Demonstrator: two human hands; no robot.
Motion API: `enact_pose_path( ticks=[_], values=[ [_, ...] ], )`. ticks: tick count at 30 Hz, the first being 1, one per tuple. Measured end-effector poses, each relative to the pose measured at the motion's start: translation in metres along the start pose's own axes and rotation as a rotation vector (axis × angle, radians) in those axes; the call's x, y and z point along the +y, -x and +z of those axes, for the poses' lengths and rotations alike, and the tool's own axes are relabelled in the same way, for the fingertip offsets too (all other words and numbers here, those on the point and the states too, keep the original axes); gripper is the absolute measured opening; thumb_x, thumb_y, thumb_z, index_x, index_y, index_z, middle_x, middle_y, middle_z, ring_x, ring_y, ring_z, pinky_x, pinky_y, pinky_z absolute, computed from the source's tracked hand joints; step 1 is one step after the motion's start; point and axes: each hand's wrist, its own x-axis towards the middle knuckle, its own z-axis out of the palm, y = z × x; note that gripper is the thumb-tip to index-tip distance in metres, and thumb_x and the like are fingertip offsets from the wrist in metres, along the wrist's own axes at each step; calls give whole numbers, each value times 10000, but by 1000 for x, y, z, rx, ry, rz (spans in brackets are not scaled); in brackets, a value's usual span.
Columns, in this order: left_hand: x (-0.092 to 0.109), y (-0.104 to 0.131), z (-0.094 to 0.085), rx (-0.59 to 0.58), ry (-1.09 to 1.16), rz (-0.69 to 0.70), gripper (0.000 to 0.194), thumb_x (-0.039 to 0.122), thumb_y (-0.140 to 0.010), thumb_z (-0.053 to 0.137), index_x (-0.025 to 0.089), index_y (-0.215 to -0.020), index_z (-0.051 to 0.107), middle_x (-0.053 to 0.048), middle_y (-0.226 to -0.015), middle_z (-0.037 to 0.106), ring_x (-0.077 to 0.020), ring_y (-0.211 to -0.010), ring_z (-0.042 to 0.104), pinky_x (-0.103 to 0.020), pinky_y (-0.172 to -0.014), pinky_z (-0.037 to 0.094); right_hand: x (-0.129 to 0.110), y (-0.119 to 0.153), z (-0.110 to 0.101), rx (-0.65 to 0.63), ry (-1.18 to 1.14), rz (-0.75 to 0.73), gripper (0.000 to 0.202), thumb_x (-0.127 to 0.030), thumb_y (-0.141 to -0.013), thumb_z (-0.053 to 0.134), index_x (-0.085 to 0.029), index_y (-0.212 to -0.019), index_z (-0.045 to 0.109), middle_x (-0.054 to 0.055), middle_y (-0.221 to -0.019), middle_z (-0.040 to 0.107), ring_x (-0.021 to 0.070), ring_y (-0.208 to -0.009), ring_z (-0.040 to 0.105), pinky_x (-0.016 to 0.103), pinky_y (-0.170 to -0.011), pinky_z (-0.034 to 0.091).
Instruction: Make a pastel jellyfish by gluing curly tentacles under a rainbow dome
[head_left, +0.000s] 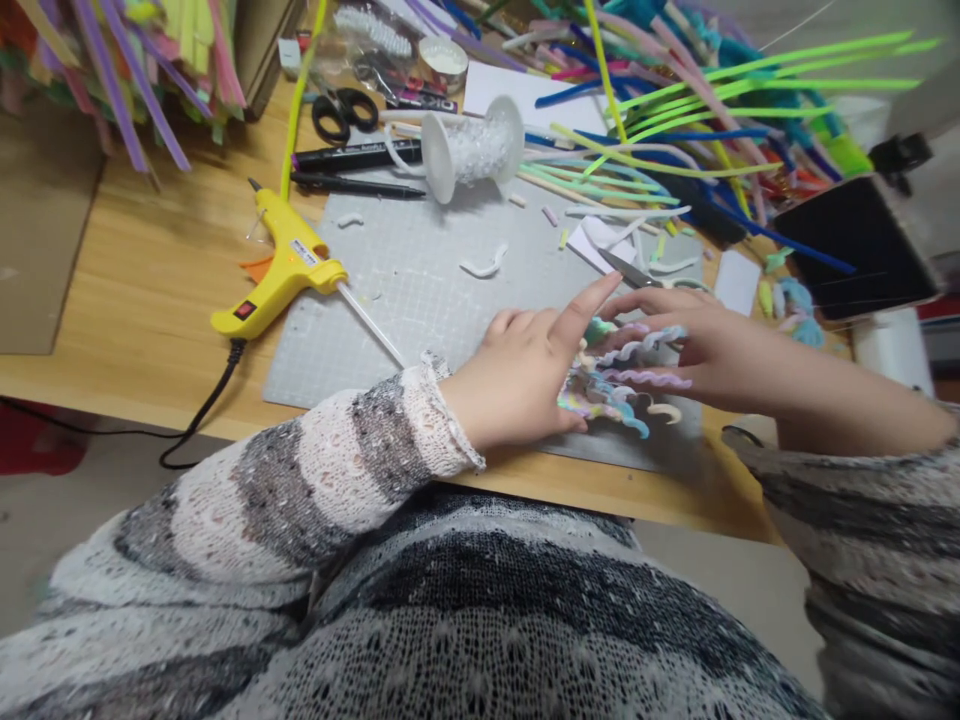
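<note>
A pastel pipe-cleaner craft [596, 385] with curled blue, lilac and cream strands lies low over the grey cutting mat [420, 300], between my hands. My left hand [517, 370] grips its left side, thumb below and index finger stretched out above it. From the right, my right hand [720, 350] curves its fingers over the top of the same craft, with twisted strands passing under its palm. The exact fingertip contact is partly hidden. Just beyond my right fingers rest scissors [630, 268] with grey blades.
A yellow glue gun [281, 265] with a glue stick lies left of the mat. Behind are a spool [472, 150], black markers [356, 158], black-handled scissors [345, 115] and a heap of pipe cleaners [697, 110]. A dark panel [862, 245] stands at right.
</note>
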Motion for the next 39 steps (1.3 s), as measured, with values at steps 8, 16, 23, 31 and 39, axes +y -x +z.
enact_pose_path(
  ticks=[8,16,23,31,39],
  values=[
    [-2,-1,-15,-57,79,9,1208,433,-665,775,201,-1538,-26,-185,-1325,533,-348,-1219,497,-513,-1043,310,-12,22,-16,213,-353,132,189,-404,-905,551,-286,-979,679,65,-1156,646,237,-1136,594,475,-1012,444],
    [6,-28,-52,85,314,-202,602,477,-848,557,230,-1382,430,-93,-1328,545,-261,-1234,508,-410,-1001,436,-13,20,15,610,-501,211,193,-410,-908,544,-274,-952,675,51,-1091,665,229,-1122,598,476,-1046,417],
    [33,-51,-58,22,246,-198,292,375,-859,560,209,-1078,659,-50,-1134,678,-234,-1075,597,-400,-1004,441,-14,26,25,787,-704,205,218,-419,-917,507,-284,-1041,625,30,-1038,649,216,-1042,615,444,-992,454],
    [17,-20,-51,-46,239,1,364,429,-909,443,354,-1227,603,-28,-1267,616,-277,-1228,508,-467,-1090,349,-19,36,34,556,-1066,114,420,-566,-904,489,-280,-1199,577,43,-967,680,228,-917,675,440,-865,521],
    [1,-19,-38,-102,318,-551,454,448,-868,579,194,-1243,547,-60,-981,644,-175,-779,592,-307,-683,507,-11,28,37,846,-1079,405,313,-518,-946,436,-266,-966,621,4,-785,618,138,-686,595,305,-624,509]
  ],
)
